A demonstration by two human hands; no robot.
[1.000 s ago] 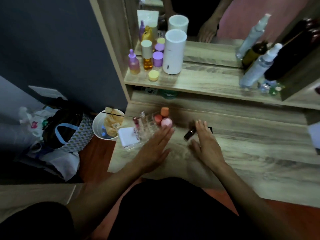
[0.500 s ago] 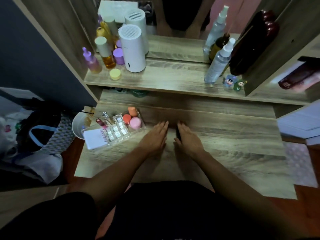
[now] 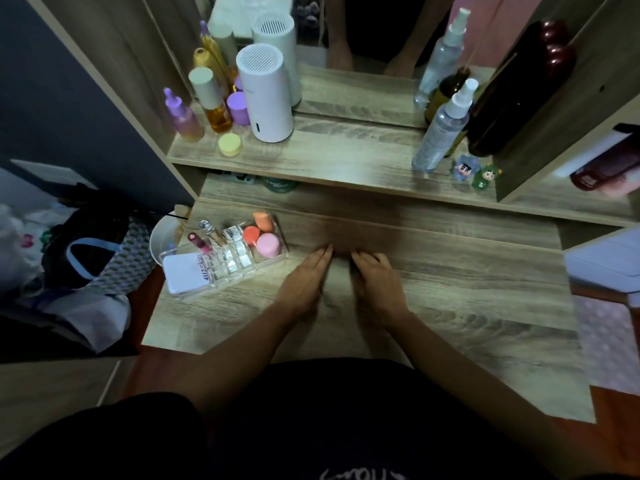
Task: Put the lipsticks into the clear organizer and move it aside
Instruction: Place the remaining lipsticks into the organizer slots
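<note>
On the wooden vanity top (image 3: 450,306), your left hand (image 3: 304,282) stays flat, fingers straight and empty, while your right hand (image 3: 379,287) has curled, its grip hidden.

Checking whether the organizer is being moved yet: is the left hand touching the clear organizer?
Apart. The head view shows bare tabletop between the left hand and the clear organizer.

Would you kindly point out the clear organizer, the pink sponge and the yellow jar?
clear organizer (image 3: 277,255): head view, bare right end wall.
pink sponge (image 3: 268,244): head view, middle of its top.
yellow jar (image 3: 230,144): head view, centre of its lid.
</note>
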